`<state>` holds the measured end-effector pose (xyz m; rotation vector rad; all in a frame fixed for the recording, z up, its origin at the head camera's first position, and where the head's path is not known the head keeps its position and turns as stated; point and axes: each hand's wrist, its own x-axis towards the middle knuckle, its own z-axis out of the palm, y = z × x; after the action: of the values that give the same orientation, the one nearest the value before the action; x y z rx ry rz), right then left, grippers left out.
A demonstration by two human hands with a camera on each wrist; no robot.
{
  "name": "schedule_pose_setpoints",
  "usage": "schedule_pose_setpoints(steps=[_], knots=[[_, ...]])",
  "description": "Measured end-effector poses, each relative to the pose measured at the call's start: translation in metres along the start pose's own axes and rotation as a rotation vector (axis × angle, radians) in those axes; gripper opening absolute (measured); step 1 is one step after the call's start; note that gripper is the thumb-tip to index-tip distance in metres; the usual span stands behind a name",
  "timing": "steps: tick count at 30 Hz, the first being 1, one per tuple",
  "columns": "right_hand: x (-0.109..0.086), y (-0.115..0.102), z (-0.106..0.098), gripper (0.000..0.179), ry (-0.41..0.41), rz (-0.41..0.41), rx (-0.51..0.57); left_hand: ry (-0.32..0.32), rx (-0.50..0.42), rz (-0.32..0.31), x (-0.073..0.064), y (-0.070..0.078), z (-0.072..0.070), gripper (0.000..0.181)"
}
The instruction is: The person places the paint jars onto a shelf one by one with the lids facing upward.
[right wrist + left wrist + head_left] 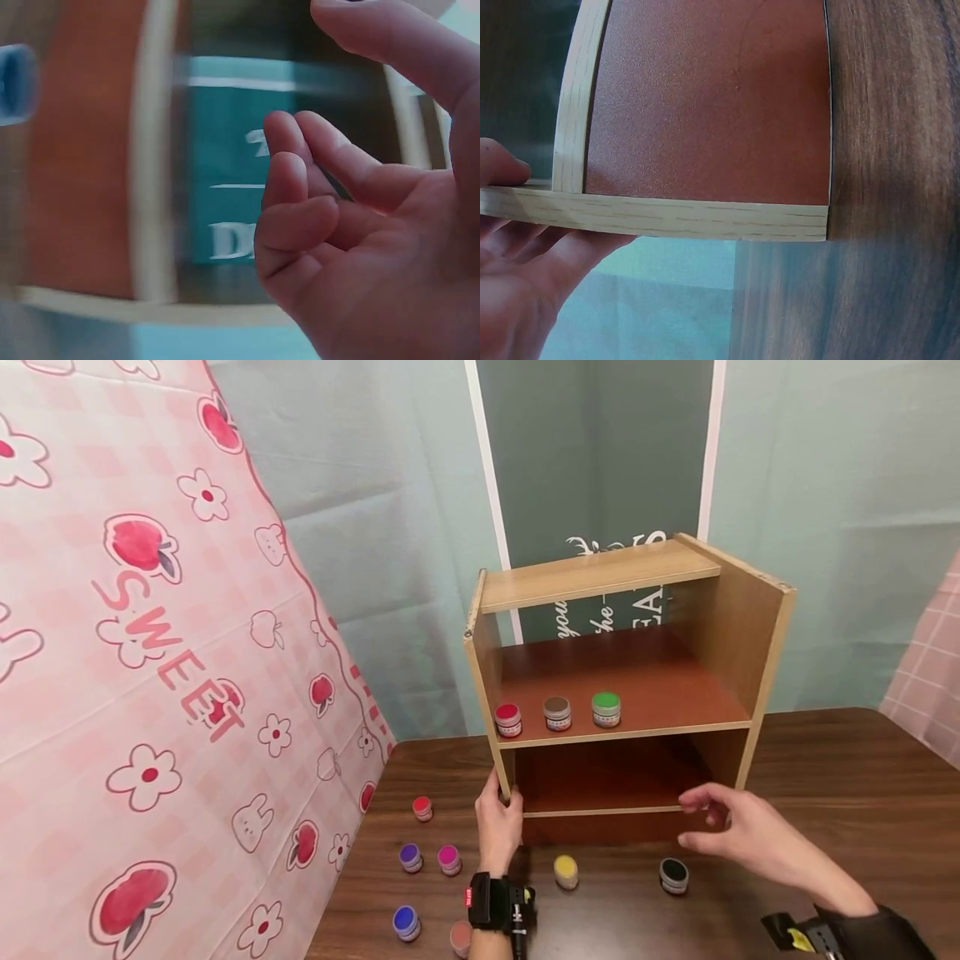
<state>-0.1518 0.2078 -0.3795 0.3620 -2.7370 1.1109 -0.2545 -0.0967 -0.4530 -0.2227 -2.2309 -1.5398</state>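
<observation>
A small wooden shelf unit (pixel 741 631) with reddish-brown boards stands on the table. My left hand (pixel 498 823) grips the lower part of its left side panel (pixel 705 219), the thumb inside and the fingers outside. My right hand (pixel 742 828) is off the lower right front of the unit, fingers bent loosely, thumb apart, holding nothing. On the middle board sit three small jars: a red one (pixel 508 720), a brown one (pixel 557 714) and a green one (pixel 606 709). A black-lidded jar (pixel 674 876) stands on the table just left of my right forearm.
A yellow jar (pixel 566 872) stands in front of the unit. Left of my left arm are several more jars, among them a red one (pixel 422 808), a magenta one (pixel 449 860) and a blue one (pixel 406 923). Patterned cloth (pixel 187 635) hangs along the left side.
</observation>
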Motion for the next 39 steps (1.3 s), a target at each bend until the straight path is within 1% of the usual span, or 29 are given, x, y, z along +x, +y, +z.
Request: schedule_pose_setpoints(steps=[1,5,8,10,13,16,21,26,30,39], knots=[[-0.003,0.008,0.005,0.039,-0.033,-0.004,0.021,0.001,0.001,0.003,0.000,0.000,0.000,0.040],[-0.012,0.039,0.022,0.042,-0.190,0.026,0.115,0.006,0.014,0.013,0.001,0.000,0.000,0.038],[-0.018,0.057,0.033,0.044,-0.248,0.045,0.162,0.007,0.019,0.013,0.001,0.000,0.000,0.038],[-0.021,0.065,0.040,0.045,-0.246,0.029,0.165,0.009,0.022,0.014,0.001,0.000,0.000,0.037],[-0.023,0.072,0.048,0.045,-0.226,0.022,0.146,0.013,0.023,0.019,0.001,0.000,0.000,0.037],[-0.023,0.074,0.056,0.045,-0.212,0.004,0.126,0.015,0.025,0.025,0.002,-0.001,0.000,0.036],[-0.022,0.073,0.065,0.047,-0.230,0.007,0.110,0.007,0.018,0.016,0.001,0.000,0.000,0.037],[-0.022,0.071,0.070,0.046,-0.231,0.025,0.087,0.008,0.020,0.016,0.001,0.000,0.000,0.037],[-0.020,0.069,0.072,0.044,-0.224,0.019,0.079,0.012,0.021,0.018,0.001,0.000,0.001,0.036],[-0.019,0.069,0.073,0.038,-0.235,0.018,0.097,0.009,0.016,0.005,0.001,0.001,0.000,0.036]])
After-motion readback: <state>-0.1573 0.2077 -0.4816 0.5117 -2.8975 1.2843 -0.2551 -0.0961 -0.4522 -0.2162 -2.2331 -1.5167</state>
